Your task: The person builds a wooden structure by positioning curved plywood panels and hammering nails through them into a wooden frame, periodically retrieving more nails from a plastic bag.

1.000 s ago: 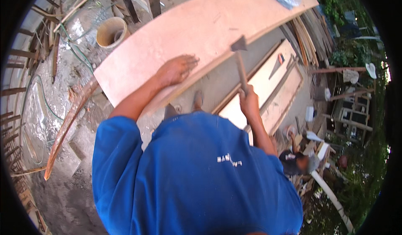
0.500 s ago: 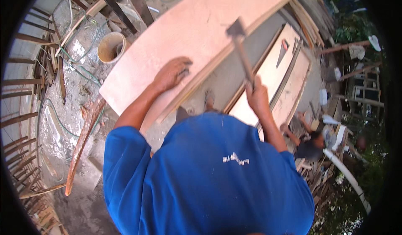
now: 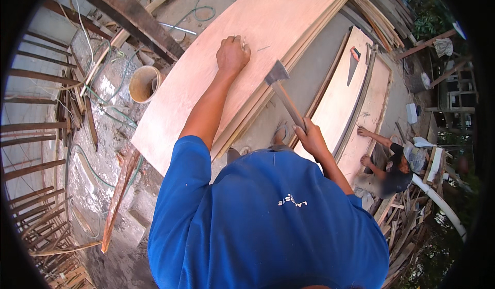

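My left hand (image 3: 233,58) is closed and rests on the top plywood sheet (image 3: 180,108) of a stack. Thin nails seem to poke out between its fingers, though most of what it holds is hidden. A single thin nail (image 3: 264,47) lies on the wood to its right. My right hand (image 3: 313,138) grips the wooden handle of a hatchet (image 3: 277,73), whose broad metal head is raised beside the stack's right edge, apart from the sheet.
Right of me, a handsaw (image 3: 353,66) lies on a pale panel (image 3: 330,88). A co-worker (image 3: 394,168) reaches over a neighbouring panel with small nails (image 3: 365,114). Left are a bucket (image 3: 144,84), a green hose (image 3: 98,178) and a leaning timber (image 3: 119,201).
My left hand has moved up and farther across the plywood. My right hand has lowered the hatchet a little, its head shifting down and left. The co-worker's arm now reaches onto the panel.
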The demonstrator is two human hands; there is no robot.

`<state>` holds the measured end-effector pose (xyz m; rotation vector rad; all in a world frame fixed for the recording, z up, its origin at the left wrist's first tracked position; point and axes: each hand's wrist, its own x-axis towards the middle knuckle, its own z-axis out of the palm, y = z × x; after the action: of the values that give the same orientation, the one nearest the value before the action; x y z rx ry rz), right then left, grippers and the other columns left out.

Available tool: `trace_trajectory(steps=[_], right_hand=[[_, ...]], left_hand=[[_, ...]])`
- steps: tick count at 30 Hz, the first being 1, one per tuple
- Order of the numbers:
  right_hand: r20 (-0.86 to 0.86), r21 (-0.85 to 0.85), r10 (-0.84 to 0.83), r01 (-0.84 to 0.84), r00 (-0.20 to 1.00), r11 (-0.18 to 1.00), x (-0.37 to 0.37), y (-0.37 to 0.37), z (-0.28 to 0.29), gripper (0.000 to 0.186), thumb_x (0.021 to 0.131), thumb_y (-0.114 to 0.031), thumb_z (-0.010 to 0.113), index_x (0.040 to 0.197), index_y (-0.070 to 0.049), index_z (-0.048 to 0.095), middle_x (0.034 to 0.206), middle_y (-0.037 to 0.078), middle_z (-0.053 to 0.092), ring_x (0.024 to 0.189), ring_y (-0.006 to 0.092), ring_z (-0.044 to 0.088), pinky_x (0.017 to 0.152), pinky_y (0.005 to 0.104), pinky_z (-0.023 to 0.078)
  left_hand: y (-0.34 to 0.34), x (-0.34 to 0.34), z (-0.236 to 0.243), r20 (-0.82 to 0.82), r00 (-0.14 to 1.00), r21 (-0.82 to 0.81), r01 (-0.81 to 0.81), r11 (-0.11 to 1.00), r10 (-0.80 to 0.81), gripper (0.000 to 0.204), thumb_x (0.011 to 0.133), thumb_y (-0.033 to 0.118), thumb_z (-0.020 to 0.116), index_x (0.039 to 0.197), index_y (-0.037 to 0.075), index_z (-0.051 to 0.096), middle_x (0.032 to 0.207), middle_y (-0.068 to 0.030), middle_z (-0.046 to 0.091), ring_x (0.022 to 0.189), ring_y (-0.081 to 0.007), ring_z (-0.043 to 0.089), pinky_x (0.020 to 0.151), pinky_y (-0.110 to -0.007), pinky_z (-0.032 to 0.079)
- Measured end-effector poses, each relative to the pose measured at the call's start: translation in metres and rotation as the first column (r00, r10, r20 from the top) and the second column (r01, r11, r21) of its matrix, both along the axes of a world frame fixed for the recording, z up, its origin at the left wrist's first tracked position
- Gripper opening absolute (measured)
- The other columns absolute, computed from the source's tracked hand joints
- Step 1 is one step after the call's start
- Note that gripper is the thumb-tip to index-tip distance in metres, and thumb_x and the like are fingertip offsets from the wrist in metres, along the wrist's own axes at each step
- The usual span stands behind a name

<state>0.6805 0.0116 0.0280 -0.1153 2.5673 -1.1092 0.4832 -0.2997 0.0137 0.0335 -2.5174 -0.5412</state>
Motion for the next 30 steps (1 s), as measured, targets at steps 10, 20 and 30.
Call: trace_trajectory(steps=[10,20,30], right_hand=[[0.142,-0.099,-0.240,0.255,0.960,0.962,-0.033,0.107,-0.001,0.030,0.102,-0.026,0.067,0.111,0.002,0.063,0.079,0.023,0.068,0.068,0.0325,0.066,0.067,0.0441,0.051],[0.145,-0.226,-0.315,0.341,0.938,0.912,-0.105,0.182,-0.029,0.036,0.101,-0.028,0.067,0.112,0.005,0.060,0.085,0.031,0.069,0.081,0.0452,0.071,0.071,0.0480,0.053],[0.078,-0.226,-0.398,0.405,0.914,0.886,-0.109,0.236,-0.016,0.037,0.100,-0.031,0.068,0.109,0.005,0.060,0.088,0.035,0.069,0.088,0.0514,0.071,0.072,0.0522,0.054]], left_hand=[[0.004,-0.043,-0.002,0.206,0.955,0.102,0.196,0.975,-0.213,0.021,0.089,0.010,0.067,0.106,0.005,0.077,0.106,-0.0197,0.072,0.097,-0.0394,0.070,0.089,-0.047,0.056],[0.057,-0.012,0.001,0.243,0.952,-0.267,0.248,0.931,-0.184,0.022,0.088,0.006,0.064,0.107,-0.002,0.071,0.104,-0.0225,0.068,0.096,-0.0408,0.067,0.086,-0.048,0.058],[0.065,-0.063,0.025,0.585,0.810,-0.044,-0.015,0.999,0.038,0.013,0.085,0.013,0.068,0.084,0.001,0.074,0.084,-0.0186,0.074,0.080,-0.0302,0.074,0.074,-0.042,0.060]])
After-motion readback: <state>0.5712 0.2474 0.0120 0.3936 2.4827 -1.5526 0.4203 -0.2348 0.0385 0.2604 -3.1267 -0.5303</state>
